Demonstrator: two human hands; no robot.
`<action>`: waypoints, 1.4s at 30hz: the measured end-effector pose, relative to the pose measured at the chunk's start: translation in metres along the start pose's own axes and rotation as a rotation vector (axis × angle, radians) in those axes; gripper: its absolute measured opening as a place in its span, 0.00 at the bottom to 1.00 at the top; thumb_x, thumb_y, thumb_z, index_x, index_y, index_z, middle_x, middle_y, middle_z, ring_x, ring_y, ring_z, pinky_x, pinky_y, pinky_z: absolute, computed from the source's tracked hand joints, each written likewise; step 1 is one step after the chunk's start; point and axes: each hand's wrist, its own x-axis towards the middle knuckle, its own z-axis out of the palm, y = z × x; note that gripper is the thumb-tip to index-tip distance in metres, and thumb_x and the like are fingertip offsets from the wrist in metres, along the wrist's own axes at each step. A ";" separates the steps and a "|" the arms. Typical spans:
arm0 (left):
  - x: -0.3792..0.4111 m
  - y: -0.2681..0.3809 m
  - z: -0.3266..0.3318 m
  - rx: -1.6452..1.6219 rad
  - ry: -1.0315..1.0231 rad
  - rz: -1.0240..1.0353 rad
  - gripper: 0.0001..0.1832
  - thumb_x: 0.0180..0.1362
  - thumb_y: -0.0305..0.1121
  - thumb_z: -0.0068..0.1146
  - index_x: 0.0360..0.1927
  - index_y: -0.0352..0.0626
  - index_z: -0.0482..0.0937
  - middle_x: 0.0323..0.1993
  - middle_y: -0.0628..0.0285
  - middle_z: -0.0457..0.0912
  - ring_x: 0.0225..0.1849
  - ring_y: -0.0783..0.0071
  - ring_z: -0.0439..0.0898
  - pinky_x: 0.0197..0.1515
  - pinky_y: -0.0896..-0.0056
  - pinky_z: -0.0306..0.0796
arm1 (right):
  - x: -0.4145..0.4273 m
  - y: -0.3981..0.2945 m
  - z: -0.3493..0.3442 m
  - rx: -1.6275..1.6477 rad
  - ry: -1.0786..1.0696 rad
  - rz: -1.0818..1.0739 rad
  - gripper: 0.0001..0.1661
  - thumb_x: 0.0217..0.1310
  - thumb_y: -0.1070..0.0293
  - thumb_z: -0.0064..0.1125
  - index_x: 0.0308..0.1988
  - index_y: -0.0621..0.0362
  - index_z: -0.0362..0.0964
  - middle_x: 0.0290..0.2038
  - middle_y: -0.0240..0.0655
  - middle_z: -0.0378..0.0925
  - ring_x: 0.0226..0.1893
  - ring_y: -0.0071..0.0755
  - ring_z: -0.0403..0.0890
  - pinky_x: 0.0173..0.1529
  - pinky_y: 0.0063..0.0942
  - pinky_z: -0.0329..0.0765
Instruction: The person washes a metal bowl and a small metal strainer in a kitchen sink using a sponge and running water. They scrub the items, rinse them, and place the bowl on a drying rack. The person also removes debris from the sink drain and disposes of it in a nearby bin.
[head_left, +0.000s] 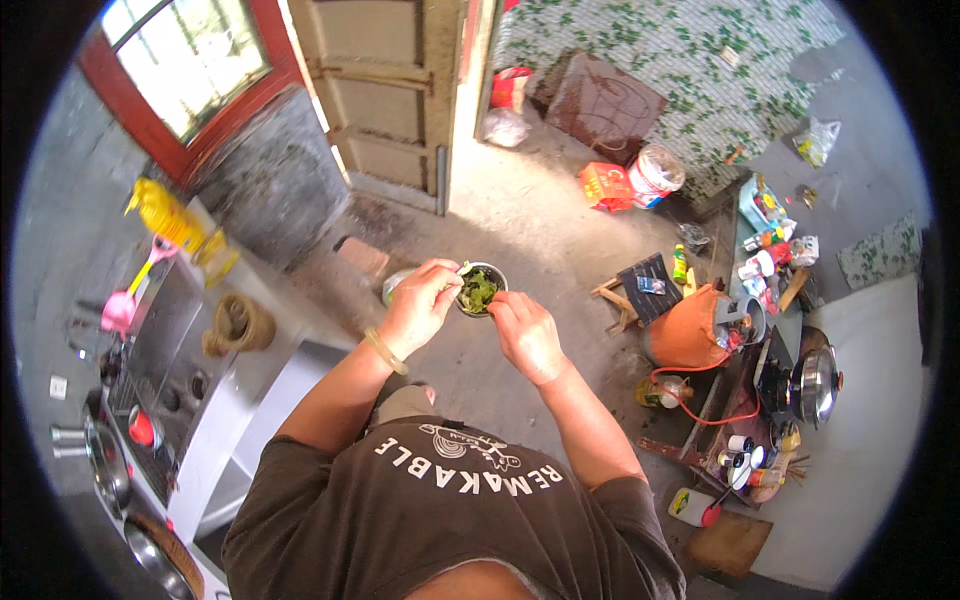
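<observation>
In front of me is a round metal bowl with green leafy vegetables showing inside its rim. My left hand, with a pale bangle on its wrist, reaches over the bowl's left side. Its thumb and fingertips pinch a small light green leaf piece. At the right side of the bowl, my right hand has its fingers bent down by the rim and the leaves. Whether those fingers grip a leaf or the rim is hidden. What supports the bowl cannot be seen.
A counter at left carries a yellow oil bottle and a woven basket. Right of me are a folding stool with a phone on it, an orange-covered gas cylinder with a hose, and a lidded pan. A door stands ahead.
</observation>
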 end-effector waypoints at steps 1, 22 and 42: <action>0.018 -0.002 0.013 -0.016 -0.014 0.005 0.05 0.54 0.21 0.58 0.34 0.37 0.77 0.40 0.54 0.80 0.40 0.55 0.81 0.42 0.64 0.75 | 0.002 0.017 -0.005 -0.016 0.008 0.025 0.11 0.44 0.78 0.58 0.34 0.60 0.71 0.36 0.38 0.76 0.34 0.41 0.79 0.37 0.34 0.78; 0.417 -0.106 0.303 -0.149 -0.273 0.047 0.07 0.48 0.22 0.62 0.28 0.40 0.75 0.30 0.59 0.78 0.29 0.60 0.79 0.34 0.65 0.74 | 0.071 0.441 -0.064 -0.247 0.070 0.361 0.13 0.44 0.78 0.55 0.36 0.60 0.72 0.37 0.38 0.75 0.36 0.42 0.79 0.39 0.34 0.78; 0.760 -0.184 0.636 -0.200 -0.454 0.040 0.05 0.53 0.23 0.60 0.33 0.38 0.79 0.31 0.56 0.79 0.29 0.63 0.80 0.31 0.69 0.73 | 0.088 0.906 -0.160 -0.303 0.197 0.563 0.08 0.50 0.78 0.60 0.34 0.59 0.72 0.36 0.36 0.74 0.35 0.41 0.78 0.38 0.34 0.78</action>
